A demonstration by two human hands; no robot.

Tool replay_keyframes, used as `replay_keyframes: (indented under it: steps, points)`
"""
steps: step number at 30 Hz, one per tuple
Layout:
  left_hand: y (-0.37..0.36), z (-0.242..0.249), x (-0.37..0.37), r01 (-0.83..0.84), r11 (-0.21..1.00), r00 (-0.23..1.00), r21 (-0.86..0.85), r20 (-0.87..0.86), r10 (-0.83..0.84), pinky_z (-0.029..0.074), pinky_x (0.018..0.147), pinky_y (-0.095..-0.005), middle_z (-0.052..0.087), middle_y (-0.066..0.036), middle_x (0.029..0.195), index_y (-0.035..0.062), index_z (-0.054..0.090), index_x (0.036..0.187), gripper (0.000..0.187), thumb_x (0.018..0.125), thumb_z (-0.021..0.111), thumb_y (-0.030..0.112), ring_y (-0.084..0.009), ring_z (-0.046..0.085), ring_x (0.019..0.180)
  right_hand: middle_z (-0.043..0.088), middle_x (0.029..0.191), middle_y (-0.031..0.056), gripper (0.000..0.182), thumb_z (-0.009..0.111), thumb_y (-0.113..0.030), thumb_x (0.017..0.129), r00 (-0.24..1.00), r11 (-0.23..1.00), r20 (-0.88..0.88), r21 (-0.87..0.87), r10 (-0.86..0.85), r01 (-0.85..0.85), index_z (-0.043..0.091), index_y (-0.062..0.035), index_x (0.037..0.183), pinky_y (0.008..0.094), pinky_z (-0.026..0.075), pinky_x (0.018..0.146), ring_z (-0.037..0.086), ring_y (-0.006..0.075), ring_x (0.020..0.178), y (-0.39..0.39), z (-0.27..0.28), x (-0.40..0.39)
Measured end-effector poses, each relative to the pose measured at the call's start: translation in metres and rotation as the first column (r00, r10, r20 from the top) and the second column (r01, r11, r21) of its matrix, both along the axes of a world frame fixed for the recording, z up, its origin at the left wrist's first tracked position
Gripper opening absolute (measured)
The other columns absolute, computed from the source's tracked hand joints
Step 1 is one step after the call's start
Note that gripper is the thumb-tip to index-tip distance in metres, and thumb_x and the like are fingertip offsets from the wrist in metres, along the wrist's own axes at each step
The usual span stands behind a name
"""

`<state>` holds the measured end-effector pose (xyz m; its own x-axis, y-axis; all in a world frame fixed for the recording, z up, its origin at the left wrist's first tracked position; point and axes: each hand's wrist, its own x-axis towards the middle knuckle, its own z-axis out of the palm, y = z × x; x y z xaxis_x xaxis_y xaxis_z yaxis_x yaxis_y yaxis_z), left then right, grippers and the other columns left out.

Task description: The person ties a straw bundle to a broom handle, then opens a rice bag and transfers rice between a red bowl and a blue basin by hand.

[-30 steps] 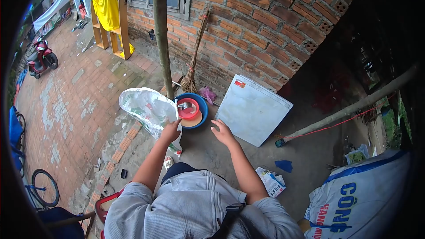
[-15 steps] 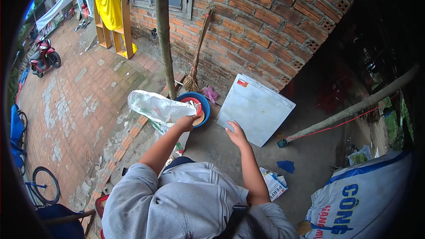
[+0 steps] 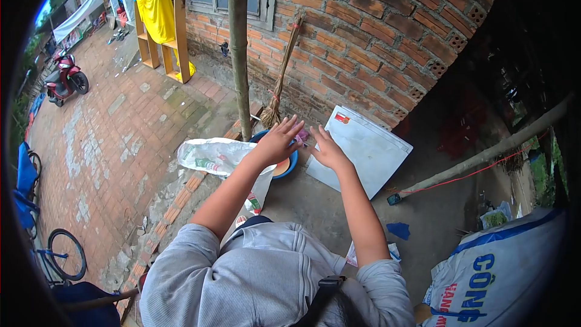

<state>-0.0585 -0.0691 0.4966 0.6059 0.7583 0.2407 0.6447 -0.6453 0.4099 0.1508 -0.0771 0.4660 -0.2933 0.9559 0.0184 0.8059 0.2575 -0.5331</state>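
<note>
My left hand (image 3: 278,143) is raised over the blue basin (image 3: 295,165), fingers spread and holding nothing. Close on its right, my right hand (image 3: 330,150) also has its fingers apart, in front of the left edge of a white flat panel (image 3: 374,152). Between the fingertips of the two hands is a small gap. Most of the basin and its contents are hidden by my left hand and forearm. Left of the basin lies a white plastic sack (image 3: 212,155), crumpled and partly behind my left forearm. A bit of pink plastic (image 3: 302,135) shows between my hands.
A bamboo post (image 3: 239,54) rises behind the basin, and a straw broom (image 3: 275,106) leans on the brick wall (image 3: 357,42). On the right stand a slanted pole (image 3: 484,148) and a large white sack (image 3: 484,272). A blue scrap (image 3: 399,230) lies on the floor.
My left hand has come away from the sack's edge by the basin and moved up and right, fingers now spread. My right hand has risen beside it. The camera view has shifted slightly.
</note>
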Motion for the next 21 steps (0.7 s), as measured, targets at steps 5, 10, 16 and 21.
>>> replay_keyframes:
  steps: [5,10,16,21]
  points:
    - [-0.011,0.016,0.013,0.021,0.987,0.991,0.160,0.130,-0.042,0.017,0.109,-0.0449,0.020,-0.015,0.145,0.0109,0.025,0.139,0.057,0.092,0.044,0.034,-0.0354,0.018,0.133,0.019,0.143,0.0237,0.066,0.056,-0.024,0.084,0.991,0.984,-0.099,0.148,-0.087,0.101,0.023,-0.0108,0.139,0.0433,0.025,0.105,0.020,0.0435,0.130,-0.020,0.010,-0.017]
    - [-0.031,0.014,0.020,0.037,0.988,0.987,0.148,0.151,-0.060,0.016,0.109,-0.0454,0.020,-0.014,0.145,0.0090,0.022,0.140,0.057,0.093,0.041,0.033,-0.0339,0.016,0.134,0.019,0.144,0.0206,0.066,0.056,-0.022,0.085,0.992,0.973,-0.110,0.216,-0.063,0.085,0.020,-0.0096,0.140,0.0409,0.023,0.107,0.018,0.0393,0.133,-0.055,-0.003,-0.013]
    - [-0.052,-0.001,0.038,0.017,0.995,0.986,0.102,0.162,-0.034,0.016,0.109,-0.0451,0.021,-0.013,0.145,0.0089,0.021,0.140,0.056,0.093,0.041,0.032,-0.0330,0.016,0.134,0.019,0.142,0.0252,0.069,0.057,-0.018,0.083,0.979,0.973,-0.191,0.202,-0.072,0.111,0.019,-0.0065,0.140,0.0426,0.018,0.108,0.018,0.0426,0.131,-0.085,-0.007,0.013]
    - [-0.074,-0.009,0.060,0.018,0.997,0.987,0.076,0.155,-0.030,0.015,0.109,-0.0458,0.022,-0.013,0.145,0.0084,0.021,0.140,0.056,0.093,0.041,0.031,-0.0329,0.017,0.134,0.017,0.145,0.0192,0.068,0.056,-0.022,0.085,0.973,0.972,-0.189,0.169,-0.132,0.164,0.019,-0.0100,0.141,0.0426,0.024,0.106,0.016,0.0413,0.132,-0.108,-0.010,0.033]
